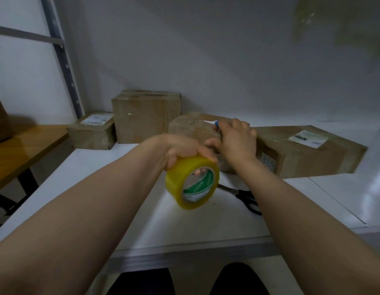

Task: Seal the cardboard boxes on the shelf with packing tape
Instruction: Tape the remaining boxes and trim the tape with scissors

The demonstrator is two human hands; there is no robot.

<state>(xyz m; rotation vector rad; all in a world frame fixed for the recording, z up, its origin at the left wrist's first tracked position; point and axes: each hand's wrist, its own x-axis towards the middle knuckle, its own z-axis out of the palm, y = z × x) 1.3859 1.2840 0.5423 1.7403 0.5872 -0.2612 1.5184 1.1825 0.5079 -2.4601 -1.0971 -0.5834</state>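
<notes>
Gripping the yellow tape roll [192,182] over the shelf's [142,231] middle, the left hand [180,149] is hooking fingers into its core. The right hand [238,139] is lying on the middle cardboard box [191,126] near the shelf's back edge; I cannot tell whether its bent fingers are holding anything.

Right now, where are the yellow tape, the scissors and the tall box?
yellow tape [174,184], head view, its yellow outer band
scissors [247,196], head view, black handle
tall box [140,122], head view, front face

Both our forearms stretch forward; our left hand [182,149] grips the tape roll [176,185], our right hand [238,139] lies palm-down ahead.
</notes>
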